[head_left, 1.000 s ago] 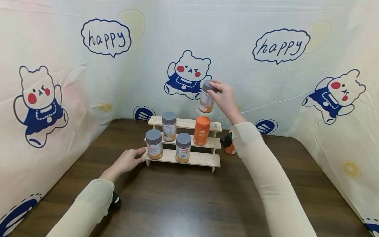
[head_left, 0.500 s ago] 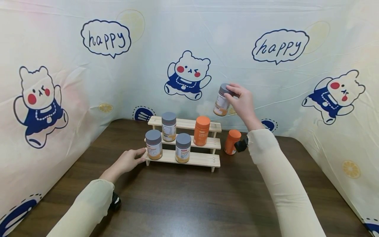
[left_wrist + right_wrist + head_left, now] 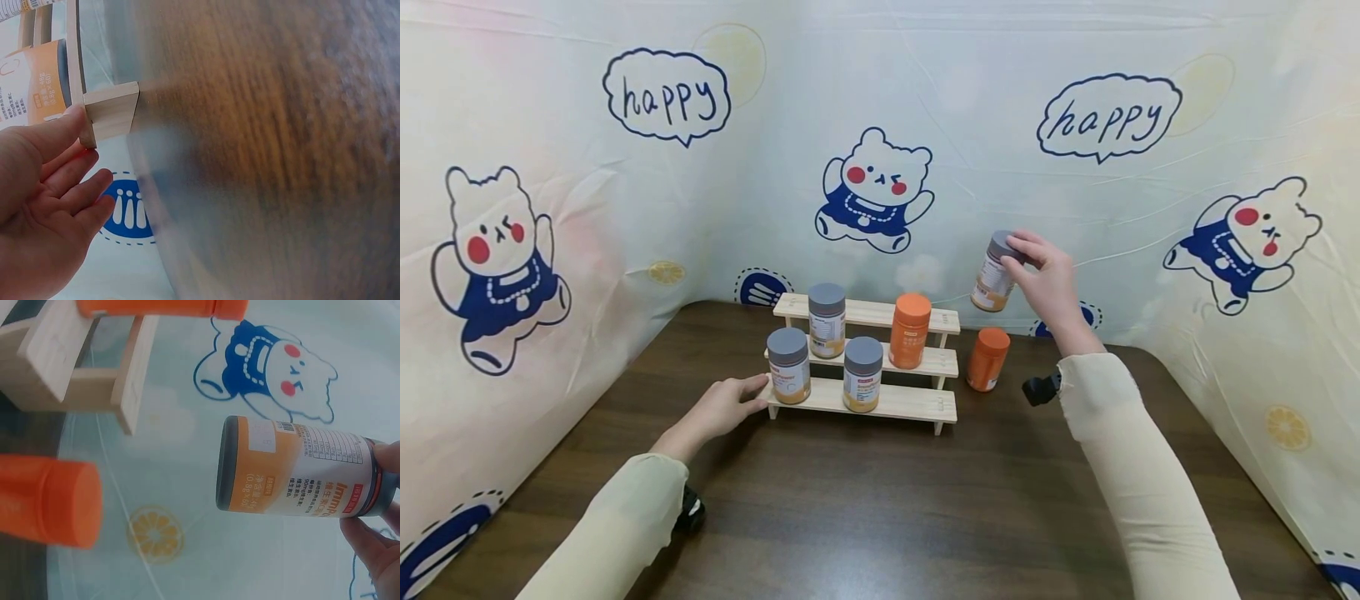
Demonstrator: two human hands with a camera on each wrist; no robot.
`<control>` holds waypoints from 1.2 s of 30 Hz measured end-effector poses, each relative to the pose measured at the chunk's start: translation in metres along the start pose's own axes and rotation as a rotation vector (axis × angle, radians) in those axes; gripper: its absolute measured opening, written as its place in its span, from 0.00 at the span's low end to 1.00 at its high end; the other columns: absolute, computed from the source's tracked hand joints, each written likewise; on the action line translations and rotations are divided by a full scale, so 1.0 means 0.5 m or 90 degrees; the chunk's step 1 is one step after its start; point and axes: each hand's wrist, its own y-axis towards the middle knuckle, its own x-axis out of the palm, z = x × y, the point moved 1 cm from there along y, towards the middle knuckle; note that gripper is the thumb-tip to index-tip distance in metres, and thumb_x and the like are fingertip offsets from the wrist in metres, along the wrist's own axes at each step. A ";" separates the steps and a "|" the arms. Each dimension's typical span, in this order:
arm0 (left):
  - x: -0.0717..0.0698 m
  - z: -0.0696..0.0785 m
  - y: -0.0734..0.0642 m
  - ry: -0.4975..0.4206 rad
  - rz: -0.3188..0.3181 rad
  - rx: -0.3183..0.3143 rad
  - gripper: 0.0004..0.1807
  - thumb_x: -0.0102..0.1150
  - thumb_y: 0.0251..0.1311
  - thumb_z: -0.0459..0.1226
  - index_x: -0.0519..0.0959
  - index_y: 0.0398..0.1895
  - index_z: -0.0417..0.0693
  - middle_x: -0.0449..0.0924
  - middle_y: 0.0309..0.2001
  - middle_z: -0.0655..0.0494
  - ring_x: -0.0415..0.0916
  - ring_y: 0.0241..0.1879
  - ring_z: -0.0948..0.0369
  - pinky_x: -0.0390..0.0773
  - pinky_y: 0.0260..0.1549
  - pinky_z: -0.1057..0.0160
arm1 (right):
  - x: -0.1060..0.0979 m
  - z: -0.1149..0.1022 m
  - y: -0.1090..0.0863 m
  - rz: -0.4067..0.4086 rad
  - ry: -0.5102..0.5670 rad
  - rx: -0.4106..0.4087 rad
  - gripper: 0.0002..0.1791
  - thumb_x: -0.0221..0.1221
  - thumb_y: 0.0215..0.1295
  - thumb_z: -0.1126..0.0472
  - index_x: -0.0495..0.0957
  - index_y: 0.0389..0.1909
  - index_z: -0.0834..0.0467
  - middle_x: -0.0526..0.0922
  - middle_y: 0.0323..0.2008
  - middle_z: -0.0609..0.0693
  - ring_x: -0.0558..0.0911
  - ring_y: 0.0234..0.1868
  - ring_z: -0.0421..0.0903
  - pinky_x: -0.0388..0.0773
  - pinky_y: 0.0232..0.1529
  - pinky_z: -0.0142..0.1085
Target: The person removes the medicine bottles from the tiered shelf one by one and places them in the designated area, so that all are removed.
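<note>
My right hand (image 3: 1047, 271) pinches the grey lid of a white-and-orange vitamin bottle (image 3: 992, 279), tilted in the air right of a three-step wooden display stand (image 3: 917, 406). In the right wrist view the bottle (image 3: 294, 469) shows its label, with fingers and thumb at the lid. My left hand (image 3: 726, 407) grips the left end of the stand's lowest step, thumb at the top edge and a finger below, as the left wrist view shows on the plank (image 3: 76, 62). Two grey-lidded bottles, a left one (image 3: 789, 367) and a right one (image 3: 862, 375), stand on that step.
One grey-lidded bottle (image 3: 827, 321) and an orange bottle (image 3: 910, 331) stand on the middle step. Another orange bottle (image 3: 988, 360) is on the dark wooden table (image 3: 865, 508), right of the stand. A printed cloth (image 3: 985, 125) walls the back and sides.
My right hand has carried the grey-lidded bottle rightward and a little down, from above the stand to above the orange bottle on the table. The left hand stays put.
</note>
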 end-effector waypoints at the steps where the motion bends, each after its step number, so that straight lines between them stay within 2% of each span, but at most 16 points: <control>1: 0.000 -0.001 0.000 0.000 0.000 0.000 0.28 0.55 0.63 0.39 0.64 0.63 0.36 0.62 0.62 0.37 0.60 0.60 0.41 0.62 0.54 0.42 | -0.004 0.005 -0.003 0.003 -0.002 0.004 0.20 0.59 0.61 0.64 0.75 0.54 0.65 0.71 0.58 0.56 0.73 0.55 0.52 0.69 0.54 0.45; 5: 0.000 -0.006 0.001 -0.008 -0.001 0.002 0.28 0.55 0.63 0.40 0.64 0.63 0.36 0.62 0.62 0.38 0.60 0.60 0.41 0.61 0.54 0.42 | -0.022 0.022 -0.014 0.022 -0.018 0.019 0.20 0.60 0.61 0.64 0.75 0.54 0.64 0.72 0.58 0.54 0.74 0.55 0.51 0.70 0.53 0.44; 12: -0.001 -0.008 0.003 -0.024 -0.005 -0.007 0.29 0.54 0.63 0.41 0.64 0.64 0.37 0.62 0.62 0.38 0.59 0.61 0.41 0.60 0.55 0.42 | -0.050 0.056 -0.027 0.064 -0.028 0.020 0.19 0.60 0.60 0.65 0.76 0.52 0.66 0.73 0.56 0.57 0.74 0.55 0.52 0.70 0.53 0.41; 16: -0.002 -0.005 0.001 -0.032 -0.012 -0.019 0.29 0.54 0.63 0.41 0.64 0.64 0.37 0.61 0.62 0.37 0.58 0.61 0.41 0.60 0.55 0.41 | -0.060 0.077 -0.039 0.078 -0.043 0.028 0.19 0.61 0.60 0.64 0.76 0.52 0.66 0.74 0.55 0.57 0.74 0.54 0.52 0.71 0.52 0.38; 20: -0.002 -0.004 0.000 -0.035 -0.011 -0.020 0.29 0.54 0.63 0.41 0.64 0.64 0.37 0.61 0.62 0.37 0.58 0.61 0.40 0.60 0.55 0.41 | -0.069 0.098 -0.053 0.083 -0.064 0.037 0.19 0.60 0.60 0.64 0.76 0.52 0.66 0.74 0.55 0.58 0.74 0.54 0.53 0.71 0.52 0.40; 28: -0.001 -0.007 0.000 -0.028 -0.007 -0.015 0.28 0.54 0.63 0.41 0.64 0.64 0.37 0.62 0.62 0.38 0.58 0.61 0.41 0.60 0.55 0.41 | -0.068 0.148 -0.087 0.083 -0.109 0.046 0.19 0.61 0.60 0.64 0.76 0.51 0.68 0.74 0.55 0.60 0.74 0.54 0.57 0.71 0.49 0.48; 36: -0.001 -0.005 0.001 -0.042 -0.009 -0.022 0.28 0.54 0.63 0.41 0.64 0.64 0.38 0.61 0.62 0.38 0.58 0.61 0.41 0.60 0.55 0.42 | -0.046 0.203 -0.128 0.078 -0.134 0.081 0.19 0.62 0.59 0.63 0.77 0.50 0.67 0.74 0.55 0.60 0.72 0.56 0.58 0.71 0.50 0.50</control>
